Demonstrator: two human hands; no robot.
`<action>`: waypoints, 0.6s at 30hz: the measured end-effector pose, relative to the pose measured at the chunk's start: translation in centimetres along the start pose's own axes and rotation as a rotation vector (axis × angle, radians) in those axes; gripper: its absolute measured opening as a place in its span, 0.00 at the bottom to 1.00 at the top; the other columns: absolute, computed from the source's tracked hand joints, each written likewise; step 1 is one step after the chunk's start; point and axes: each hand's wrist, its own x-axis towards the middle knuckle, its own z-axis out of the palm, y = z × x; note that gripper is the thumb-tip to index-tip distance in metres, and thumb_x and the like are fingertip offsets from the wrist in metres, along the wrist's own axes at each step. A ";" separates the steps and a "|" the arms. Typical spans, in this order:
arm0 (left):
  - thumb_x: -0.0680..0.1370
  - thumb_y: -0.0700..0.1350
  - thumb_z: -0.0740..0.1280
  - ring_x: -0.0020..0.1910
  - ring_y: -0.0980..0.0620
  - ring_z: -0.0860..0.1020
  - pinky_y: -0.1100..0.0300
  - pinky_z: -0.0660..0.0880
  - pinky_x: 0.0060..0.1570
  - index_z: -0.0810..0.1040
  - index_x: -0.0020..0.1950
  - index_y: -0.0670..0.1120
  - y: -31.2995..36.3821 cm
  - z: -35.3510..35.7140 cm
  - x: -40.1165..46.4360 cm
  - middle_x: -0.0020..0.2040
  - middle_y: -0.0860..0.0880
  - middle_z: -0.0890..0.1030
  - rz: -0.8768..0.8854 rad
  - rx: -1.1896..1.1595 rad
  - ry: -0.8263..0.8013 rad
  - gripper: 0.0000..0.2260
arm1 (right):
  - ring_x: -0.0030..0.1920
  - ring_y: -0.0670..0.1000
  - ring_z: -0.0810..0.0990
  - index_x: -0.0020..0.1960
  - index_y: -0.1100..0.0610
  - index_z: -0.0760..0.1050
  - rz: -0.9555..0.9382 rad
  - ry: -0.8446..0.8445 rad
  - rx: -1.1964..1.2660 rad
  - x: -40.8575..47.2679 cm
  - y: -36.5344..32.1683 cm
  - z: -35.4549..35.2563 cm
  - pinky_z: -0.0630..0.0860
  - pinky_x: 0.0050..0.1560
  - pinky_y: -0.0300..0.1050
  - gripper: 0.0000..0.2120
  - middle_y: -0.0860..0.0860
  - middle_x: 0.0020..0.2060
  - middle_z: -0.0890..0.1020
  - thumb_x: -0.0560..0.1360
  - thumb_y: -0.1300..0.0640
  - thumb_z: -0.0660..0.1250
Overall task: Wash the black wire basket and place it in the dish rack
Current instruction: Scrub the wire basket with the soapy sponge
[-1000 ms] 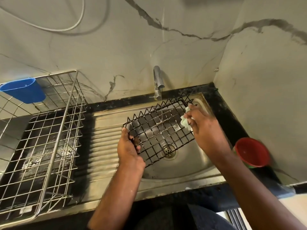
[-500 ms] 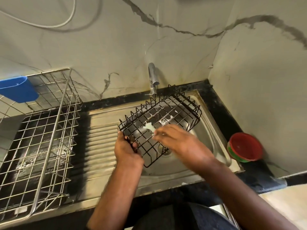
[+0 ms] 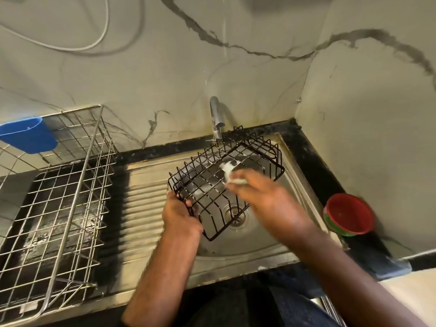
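Two hands over steel sink, left gripping black wire basket, right pinching white scrubber.

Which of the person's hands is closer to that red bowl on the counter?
Right. The right hand scrubs over the sink, nearer the red bowl; the left hand grips the black wire basket farther away.

The black counter carries a steel sink, with the dish rack left of its bowl and a red bowl right.
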 end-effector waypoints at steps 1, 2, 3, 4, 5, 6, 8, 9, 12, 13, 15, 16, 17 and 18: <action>0.84 0.54 0.61 0.26 0.57 0.64 0.62 0.62 0.30 0.71 0.35 0.53 0.2 0.1 0.3 0.25 0.57 0.70 -0.006 -0.002 0.006 0.18 | 0.65 0.44 0.74 0.70 0.52 0.72 -0.058 -0.039 0.039 0.0 -0.9 0.3 0.77 0.63 0.44 0.17 0.47 0.70 0.71 0.82 0.56 0.58; 0.84 0.55 0.60 0.26 0.57 0.63 0.62 0.62 0.30 0.70 0.35 0.53 0.2 0.2 0.5 0.24 0.57 0.70 -0.005 0.009 0.009 0.18 | 0.66 0.46 0.75 0.69 0.53 0.73 -0.110 -0.081 0.026 0.0 -1.2 0.7 0.79 0.61 0.45 0.21 0.49 0.70 0.73 0.77 0.62 0.67; 0.84 0.56 0.60 0.26 0.57 0.63 0.62 0.62 0.31 0.71 0.35 0.53 0.3 0.4 0.5 0.23 0.57 0.70 0.001 0.024 0.007 0.18 | 0.66 0.48 0.75 0.68 0.55 0.74 -0.157 -0.092 0.024 -0.2 -1.1 1.1 0.80 0.58 0.45 0.27 0.51 0.69 0.74 0.72 0.67 0.73; 0.84 0.56 0.60 0.26 0.57 0.63 0.62 0.62 0.31 0.71 0.35 0.53 0.3 0.5 0.5 0.23 0.57 0.69 0.006 0.033 0.003 0.18 | 0.66 0.49 0.75 0.68 0.55 0.74 -0.184 -0.104 0.006 -0.2 -0.7 1.2 0.81 0.56 0.46 0.30 0.52 0.69 0.74 0.68 0.70 0.75; 0.84 0.56 0.60 0.26 0.57 0.63 0.62 0.62 0.30 0.71 0.34 0.53 0.2 0.5 0.4 0.24 0.56 0.69 0.011 0.040 -0.002 0.18 | 0.66 0.50 0.75 0.68 0.55 0.74 -0.156 -0.102 0.001 -0.1 -0.2 1.1 0.82 0.55 0.46 0.31 0.52 0.68 0.74 0.68 0.71 0.74; 0.84 0.56 0.60 0.26 0.57 0.62 0.62 0.61 0.29 0.71 0.34 0.53 0.2 0.5 0.3 0.26 0.56 0.69 0.014 0.048 -0.005 0.19 | 0.64 0.50 0.76 0.68 0.54 0.74 -0.129 -0.073 -0.008 0.0 0.5 1.0 0.82 0.55 0.47 0.29 0.52 0.68 0.74 0.69 0.70 0.72; 0.83 0.57 0.61 0.25 0.57 0.62 0.62 0.60 0.26 0.71 0.32 0.53 0.3 0.3 0.1 0.27 0.56 0.69 0.030 0.076 0.004 0.19 | 0.62 0.51 0.78 0.66 0.55 0.76 -0.034 0.020 -0.056 0.0 1.6 0.3 0.82 0.55 0.48 0.23 0.53 0.66 0.76 0.72 0.66 0.67; 0.82 0.57 0.62 0.23 0.58 0.63 0.63 0.59 0.24 0.72 0.32 0.53 0.3 0.2 -0.1 0.27 0.56 0.69 0.046 0.100 0.006 0.20 | 0.61 0.52 0.78 0.65 0.56 0.77 0.029 0.062 -0.077 0.0 2.3 -0.1 0.81 0.57 0.49 0.21 0.54 0.65 0.77 0.73 0.66 0.65; 0.82 0.58 0.64 0.19 0.59 0.65 0.65 0.60 0.19 0.76 0.34 0.52 0.3 -0.1 -0.3 0.24 0.56 0.73 0.129 0.148 -0.061 0.19 | 0.59 0.52 0.79 0.63 0.60 0.79 0.211 0.195 -0.047 -0.1 4.8 -1.5 0.82 0.54 0.50 0.17 0.55 0.63 0.77 0.76 0.66 0.63; 0.82 0.58 0.65 0.19 0.60 0.66 0.65 0.62 0.20 0.80 0.38 0.52 0.2 -0.2 -0.5 0.25 0.56 0.75 0.160 0.164 -0.085 0.16 | 0.58 0.51 0.79 0.62 0.60 0.79 0.260 0.247 -0.033 -0.2 5.6 -1.8 0.82 0.53 0.50 0.16 0.55 0.62 0.77 0.77 0.66 0.63; 0.81 0.59 0.65 0.25 0.59 0.70 0.63 0.64 0.28 0.83 0.52 0.51 -0.2 -0.6 -0.5 0.34 0.55 0.81 0.222 0.220 -0.145 0.13 | 0.57 0.51 0.80 0.63 0.59 0.78 0.330 0.328 -0.004 -0.3 6.7 -2.2 0.82 0.55 0.50 0.15 0.53 0.62 0.77 0.78 0.67 0.63; 0.80 0.60 0.66 0.30 0.57 0.72 0.61 0.65 0.31 0.83 0.56 0.51 -0.3 -0.7 -0.2 0.41 0.53 0.83 0.252 0.248 -0.188 0.16 | 0.57 0.50 0.80 0.64 0.58 0.77 0.353 0.360 0.010 -0.3 6.8 -2.4 0.82 0.55 0.49 0.15 0.53 0.62 0.77 0.79 0.68 0.63; 0.79 0.62 0.66 0.36 0.53 0.75 0.58 0.68 0.36 0.83 0.59 0.49 -0.5 -0.9 0.0 0.47 0.50 0.83 0.278 0.270 -0.233 0.20 | 0.56 0.49 0.80 0.64 0.57 0.77 0.362 0.394 0.019 -0.2 6.7 -2.6 0.81 0.56 0.47 0.16 0.52 0.62 0.77 0.79 0.68 0.64; 0.76 0.65 0.68 0.43 0.47 0.76 0.54 0.71 0.42 0.83 0.60 0.49 -0.7 -1.0 0.3 0.51 0.47 0.82 0.299 0.295 -0.283 0.23 | 0.56 0.49 0.80 0.64 0.57 0.77 0.356 0.421 0.022 -0.1 6.5 -2.7 0.81 0.56 0.45 0.16 0.52 0.62 0.78 0.79 0.68 0.64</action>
